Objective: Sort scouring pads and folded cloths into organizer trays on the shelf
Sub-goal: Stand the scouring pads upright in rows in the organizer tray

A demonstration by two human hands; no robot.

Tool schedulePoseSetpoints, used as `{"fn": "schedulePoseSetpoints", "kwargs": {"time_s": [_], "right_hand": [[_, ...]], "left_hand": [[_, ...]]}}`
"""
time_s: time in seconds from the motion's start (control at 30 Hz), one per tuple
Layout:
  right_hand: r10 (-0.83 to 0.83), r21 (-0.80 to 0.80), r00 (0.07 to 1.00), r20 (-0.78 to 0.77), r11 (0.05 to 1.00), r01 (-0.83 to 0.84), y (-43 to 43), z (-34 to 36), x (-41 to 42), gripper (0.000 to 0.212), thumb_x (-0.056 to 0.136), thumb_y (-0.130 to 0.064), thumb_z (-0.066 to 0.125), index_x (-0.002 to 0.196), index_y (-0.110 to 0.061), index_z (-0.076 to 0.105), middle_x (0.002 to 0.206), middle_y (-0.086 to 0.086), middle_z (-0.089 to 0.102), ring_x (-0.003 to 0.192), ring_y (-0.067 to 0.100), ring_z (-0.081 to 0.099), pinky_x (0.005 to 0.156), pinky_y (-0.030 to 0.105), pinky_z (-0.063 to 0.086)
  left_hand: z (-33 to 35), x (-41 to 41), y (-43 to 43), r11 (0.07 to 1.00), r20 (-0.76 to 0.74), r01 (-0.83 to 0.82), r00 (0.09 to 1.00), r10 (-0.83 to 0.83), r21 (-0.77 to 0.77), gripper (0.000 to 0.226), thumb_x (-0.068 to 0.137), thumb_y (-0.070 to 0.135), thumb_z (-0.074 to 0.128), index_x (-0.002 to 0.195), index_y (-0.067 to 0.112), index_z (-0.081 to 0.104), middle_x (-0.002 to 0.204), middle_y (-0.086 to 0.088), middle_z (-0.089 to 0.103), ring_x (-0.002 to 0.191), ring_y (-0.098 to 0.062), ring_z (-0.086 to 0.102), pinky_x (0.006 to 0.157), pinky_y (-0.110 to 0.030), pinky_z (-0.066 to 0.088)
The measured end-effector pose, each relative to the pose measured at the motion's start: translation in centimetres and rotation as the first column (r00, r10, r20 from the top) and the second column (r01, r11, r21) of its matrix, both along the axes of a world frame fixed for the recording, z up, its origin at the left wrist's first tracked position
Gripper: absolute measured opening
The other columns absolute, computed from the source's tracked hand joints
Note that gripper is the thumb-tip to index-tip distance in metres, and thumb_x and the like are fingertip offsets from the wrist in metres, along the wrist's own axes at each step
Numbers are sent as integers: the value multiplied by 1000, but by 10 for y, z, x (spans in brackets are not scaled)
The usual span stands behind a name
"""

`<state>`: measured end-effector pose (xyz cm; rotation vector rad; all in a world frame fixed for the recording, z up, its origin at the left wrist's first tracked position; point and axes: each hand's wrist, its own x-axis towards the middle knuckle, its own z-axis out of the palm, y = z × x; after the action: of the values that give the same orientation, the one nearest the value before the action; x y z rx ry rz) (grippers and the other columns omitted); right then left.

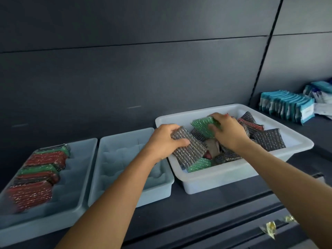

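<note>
Forearms are reaching into the white bin, left hand gripping a silver scouring pad, right hand a green pad; lift both vertically.

The visible body consists of two limbs: the bare left forearm ending in the bare left hand, and the bare right forearm ending in the bare right hand. Each forearm is uncovered along its whole visible length, from frame edge to wrist, and is slender, tapering evenly toward the wrist. Knuckle ridges show on the back of the right hand. Fingernail detail is too blurred to resolve. A small red spot at one right fingertip cannot be identified.
</note>
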<state>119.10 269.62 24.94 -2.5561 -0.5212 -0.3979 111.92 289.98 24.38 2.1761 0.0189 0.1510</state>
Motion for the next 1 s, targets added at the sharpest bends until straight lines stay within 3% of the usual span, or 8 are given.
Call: {"fn": "schedulePoseSetpoints", "kwargs": {"time_s": [0.07, 0.13, 0.33, 0.5, 0.6, 0.77, 0.9, 1.0], "right_hand": [[92, 212, 995, -43, 974, -81, 9, 9, -17, 14, 96, -23, 56, 83, -22, 50, 71, 1, 56, 66, 23, 53, 61, 33, 44], [119, 337, 992, -39, 936, -99, 22, 16, -34, 13, 97, -25, 55, 89, -17, 49, 77, 2, 57, 69, 18, 52, 65, 34, 45], [92, 412, 983, 157, 899, -150, 93, 24, -80, 23, 100, -31, 47, 99, -12, 32, 65, -1, 42, 54, 16, 40, 54, 35, 35], [296, 550, 955, 8, 796, -251, 183, 20, -117, 28, 92, -27, 57, 109, -29, 35, 94, 12, 62, 75, 34, 63, 63, 55, 54], [382, 534, 923, -41, 790, -303, 240, 12, -145, 36, 90, -15, 61, 113, -29, 37, 100, 3, 65, 85, 24, 62, 75, 44, 54], [518, 480, 851, -89, 771, -419, 321, 1, -187, 23, 84, -17, 73, 103, -15, 62, 88, -5, 65, 76, 6, 58, 70, 14, 47], [577, 274, 813, -75, 796, -540, 368, -14, -207, 27, 82, -23, 75, 108, -15, 70, 86, -11, 63, 73, -1, 54, 75, 20, 42], [573, -16, 817, -60, 818, -575, 392, -27, -212, 32, 87, -28, 70, 118, -20, 67, 110, 3, 66, 98, 20, 62, 88, 32, 49]], "left_hand": [[7, -17, 9, 991, 87, 11, 996, 1, -132, 29, 81, 17, 79, 106, 22, 66, 100, 11, 68, 87, 5, 62, 85, -19, 47], [11, -36, 24, 975, 150, 8, 988, 26, -224, 22, 84, 11, 75, 94, 26, 63, 92, 11, 70, 77, 7, 65, 79, -18, 51], [3, -110, 106, 941, 255, -112, 946, 199, -320, 18, 87, 21, 72, 103, 20, 63, 99, 5, 74, 93, -9, 70, 87, -29, 54], [-6, -170, 192, 877, 230, -274, 895, 383, -394, 20, 90, 24, 69, 108, 24, 61, 104, 6, 72, 98, -8, 68, 89, -27, 50], [-8, -202, 243, 803, 232, -403, 812, 535, -439, 10, 94, 23, 63, 99, 29, 57, 100, 7, 70, 92, -7, 66, 83, -26, 49], [-14, -248, 312, 666, 248, -534, 652, 717, -521, 14, 97, 19, 59, 108, 21, 51, 96, 8, 65, 81, 1, 61, 70, -18, 44], [-21, -272, 343, 631, 252, -555, 609, 752, -542, 17, 97, 18, 59, 113, 19, 52, 103, 4, 66, 93, -7, 63, 85, -24, 48], [-23, -283, 352, 628, 246, -548, 613, 751, -553, 18, 97, 17, 59, 113, 19, 53, 104, 4, 67, 94, -6, 64, 84, -21, 47]]}}
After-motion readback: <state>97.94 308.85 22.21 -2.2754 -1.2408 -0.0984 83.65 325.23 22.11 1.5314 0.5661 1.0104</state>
